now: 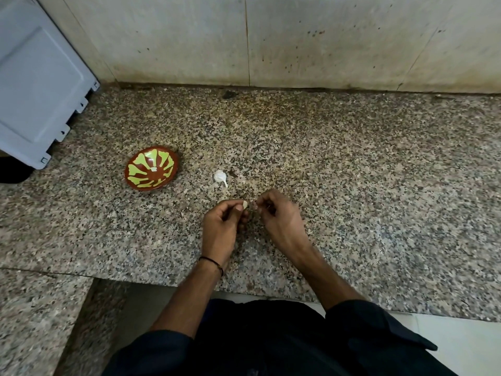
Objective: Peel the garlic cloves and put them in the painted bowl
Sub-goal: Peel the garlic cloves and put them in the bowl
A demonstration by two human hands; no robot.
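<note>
My left hand pinches a small pale garlic clove between thumb and forefinger, just above the granite counter. My right hand hovers close beside it with fingers curled; its fingertips sit near the clove, and whether they hold a bit of skin is too small to tell. The remaining white garlic head with its stalk lies on the counter just beyond my hands. The painted bowl, brown with a green pattern, stands to the left and tilts toward me. A small white piece lies in its middle.
A grey plastic crate leans at the far left against the stained wall. The speckled granite counter has its front edge just below my wrists. A dark scrap lies beside the garlic head.
</note>
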